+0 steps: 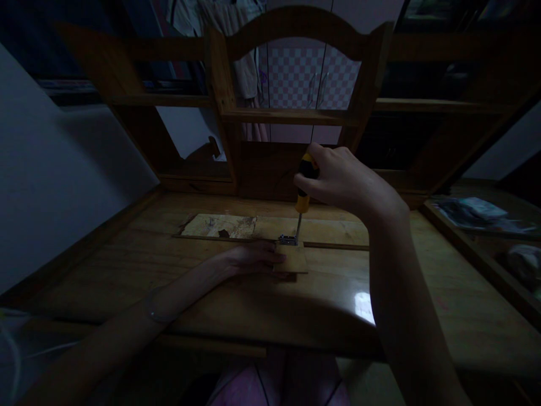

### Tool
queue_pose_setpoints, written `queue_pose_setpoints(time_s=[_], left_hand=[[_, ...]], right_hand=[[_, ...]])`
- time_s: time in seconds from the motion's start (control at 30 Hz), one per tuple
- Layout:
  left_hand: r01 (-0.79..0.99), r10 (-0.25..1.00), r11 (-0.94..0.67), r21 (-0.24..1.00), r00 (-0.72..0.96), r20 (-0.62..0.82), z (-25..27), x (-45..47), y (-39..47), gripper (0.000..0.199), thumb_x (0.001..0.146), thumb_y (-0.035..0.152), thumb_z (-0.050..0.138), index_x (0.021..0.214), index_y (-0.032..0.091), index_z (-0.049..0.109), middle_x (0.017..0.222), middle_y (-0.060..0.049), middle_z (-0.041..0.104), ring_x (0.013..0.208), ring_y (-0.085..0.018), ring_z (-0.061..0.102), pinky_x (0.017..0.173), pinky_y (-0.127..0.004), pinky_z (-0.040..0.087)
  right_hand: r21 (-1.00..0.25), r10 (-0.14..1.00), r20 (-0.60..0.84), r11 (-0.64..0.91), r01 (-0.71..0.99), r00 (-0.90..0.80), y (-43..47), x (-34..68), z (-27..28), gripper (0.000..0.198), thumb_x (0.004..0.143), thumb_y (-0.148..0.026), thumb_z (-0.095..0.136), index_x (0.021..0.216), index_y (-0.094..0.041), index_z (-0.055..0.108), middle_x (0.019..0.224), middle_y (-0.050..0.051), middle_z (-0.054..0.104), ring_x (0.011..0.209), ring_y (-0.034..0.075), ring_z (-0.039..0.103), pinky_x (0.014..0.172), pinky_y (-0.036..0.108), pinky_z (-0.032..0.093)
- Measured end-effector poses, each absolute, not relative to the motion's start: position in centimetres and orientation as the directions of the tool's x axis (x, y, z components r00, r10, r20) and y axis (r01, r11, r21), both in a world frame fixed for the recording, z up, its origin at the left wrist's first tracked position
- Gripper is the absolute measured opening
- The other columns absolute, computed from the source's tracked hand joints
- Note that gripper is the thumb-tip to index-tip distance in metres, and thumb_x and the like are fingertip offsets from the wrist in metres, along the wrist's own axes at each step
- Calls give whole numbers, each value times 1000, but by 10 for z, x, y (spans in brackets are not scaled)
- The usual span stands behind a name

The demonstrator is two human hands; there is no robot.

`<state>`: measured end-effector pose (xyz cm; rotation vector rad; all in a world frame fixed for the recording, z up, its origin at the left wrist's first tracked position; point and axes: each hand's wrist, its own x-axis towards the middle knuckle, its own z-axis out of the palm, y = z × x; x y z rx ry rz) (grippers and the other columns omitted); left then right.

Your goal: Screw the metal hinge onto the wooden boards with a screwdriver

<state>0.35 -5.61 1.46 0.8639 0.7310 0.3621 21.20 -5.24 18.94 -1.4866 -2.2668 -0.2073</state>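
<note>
Our right hand (338,176) grips the screwdriver (302,204) at the metal fitting (288,240); our left hand (257,255) holds the small board (296,259) over the worktop (336,268). Screwing looks underway; how much remains, we cannot tell.

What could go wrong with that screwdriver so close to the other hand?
The screwdriver in the right hand might slip off the metal fitting and jab the left hand beside it.

The small wooden board could twist under pressure, since only the left hand appears to steady it.

The dim light may make the tip hard to place.
</note>
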Motion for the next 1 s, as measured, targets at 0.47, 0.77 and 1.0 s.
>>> queue_pose_setpoints(time_s=[0.47, 0.77, 1.0], left_hand=[[4, 545, 596, 803, 733, -408, 10, 2, -54, 37, 77, 23, 81, 110, 9, 70, 117, -16, 70, 111, -26, 67, 100, -40, 54], [24, 538, 572, 820, 744, -397, 6, 2, -52, 39, 78, 25, 81, 113, 11, 70, 118, -15, 70, 109, -26, 68, 99, -39, 54], [29, 551, 589, 807, 716, -428, 11, 2, -54, 40, 75, 24, 83, 110, 10, 71, 115, -14, 71, 107, -26, 69, 95, -37, 56]], right_hand=[[-104, 848, 415, 404, 909, -330, -55, 210, 192, 36, 86, -43, 50, 105, -14, 59, 96, 15, 65, 90, 29, 60, 77, 39, 44], [-126, 868, 380, 391, 912, -320, -59, 211, 196, 37, 85, -43, 51, 108, -15, 59, 104, 16, 66, 97, 32, 60, 82, 42, 43], [-160, 873, 365, 400, 902, -323, -60, 211, 197, 34, 85, -40, 51, 108, -16, 59, 103, 15, 67, 95, 30, 61, 81, 40, 44]])
